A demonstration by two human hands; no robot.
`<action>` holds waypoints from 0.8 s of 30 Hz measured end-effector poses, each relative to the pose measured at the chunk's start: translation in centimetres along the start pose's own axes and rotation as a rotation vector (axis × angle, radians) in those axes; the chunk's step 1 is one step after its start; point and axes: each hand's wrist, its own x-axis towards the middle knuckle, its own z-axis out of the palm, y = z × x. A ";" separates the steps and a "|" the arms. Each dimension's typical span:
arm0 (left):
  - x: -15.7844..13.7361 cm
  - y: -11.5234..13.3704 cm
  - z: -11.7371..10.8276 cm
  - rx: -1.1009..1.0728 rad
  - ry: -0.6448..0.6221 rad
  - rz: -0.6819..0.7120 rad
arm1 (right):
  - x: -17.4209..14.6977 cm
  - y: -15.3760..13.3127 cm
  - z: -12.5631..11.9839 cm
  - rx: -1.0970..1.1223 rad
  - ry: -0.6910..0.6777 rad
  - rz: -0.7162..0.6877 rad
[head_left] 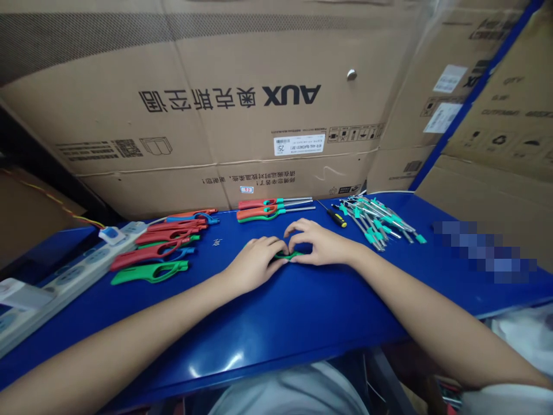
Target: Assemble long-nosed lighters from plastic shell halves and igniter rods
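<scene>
Over the middle of the blue table, my left hand [256, 262] is closed around a green lighter handle [295, 255], most of it hidden by the fingers. My right hand [322, 242] pinches the same handle's right end between thumb and fingers. Just beyond my hands lie several long-necked lighters [259, 212] with red and green bodies and metal tubes. To the left is a pile of red, green and blue lighter handles [149, 249] without tubes. Metal tubes with teal pieces [375, 219] lie in a heap to the right.
A screwdriver [337, 217] with a black and yellow grip lies between the lighters and the tube heap. Small metal pieces [217, 242] sit left of my hands. A white power strip [82, 268] runs along the left edge. Behind the blue table [207, 340] stands a cardboard wall [242, 132].
</scene>
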 end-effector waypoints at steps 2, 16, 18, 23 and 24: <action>-0.4 -0.4 0.0 -0.065 0.028 -0.012 | 0.0 0.4 0.2 -0.012 -0.048 0.023; -4.4 -4.1 0.8 -0.280 0.213 -0.170 | 0.0 0.9 -0.5 0.085 -0.059 0.069; -4.3 -4.1 0.9 -0.289 0.213 -0.172 | 0.1 0.9 -0.5 0.129 -0.018 0.065; -4.2 -4.4 1.1 -0.309 0.231 -0.165 | 0.1 1.4 -0.4 0.176 0.135 0.116; -4.2 -4.4 1.2 -0.309 0.238 -0.169 | 0.1 1.6 -0.4 0.172 0.165 0.165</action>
